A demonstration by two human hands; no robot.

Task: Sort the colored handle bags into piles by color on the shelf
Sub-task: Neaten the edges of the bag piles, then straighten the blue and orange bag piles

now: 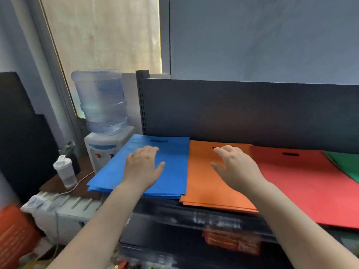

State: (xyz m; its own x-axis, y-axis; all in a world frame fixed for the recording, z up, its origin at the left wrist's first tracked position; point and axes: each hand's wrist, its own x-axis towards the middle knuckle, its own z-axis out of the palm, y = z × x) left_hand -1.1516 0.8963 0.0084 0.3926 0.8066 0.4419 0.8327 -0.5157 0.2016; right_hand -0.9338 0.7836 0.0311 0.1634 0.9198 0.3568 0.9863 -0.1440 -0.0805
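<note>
Four flat piles of handle bags lie side by side on the dark shelf [194, 214]. From left to right they are a blue pile [174, 171], an orange pile [202, 183], a red pile [303, 183] and a green pile [347, 162] cut off by the right edge. My left hand [143, 167] rests flat on the blue pile with straight fingers. Over the orange pile, my right hand [237, 167] is spread with relaxed fingers and holds nothing; whether it touches the bags is unclear.
A water dispenser [104, 148] with a large bottle [101, 101] stands left of the shelf, beside a white shaker bottle [65, 171] on a brown table. The shelf's dark back panel [252, 113] rises behind the piles. A lower shelf holds blurred orange packets [231, 241].
</note>
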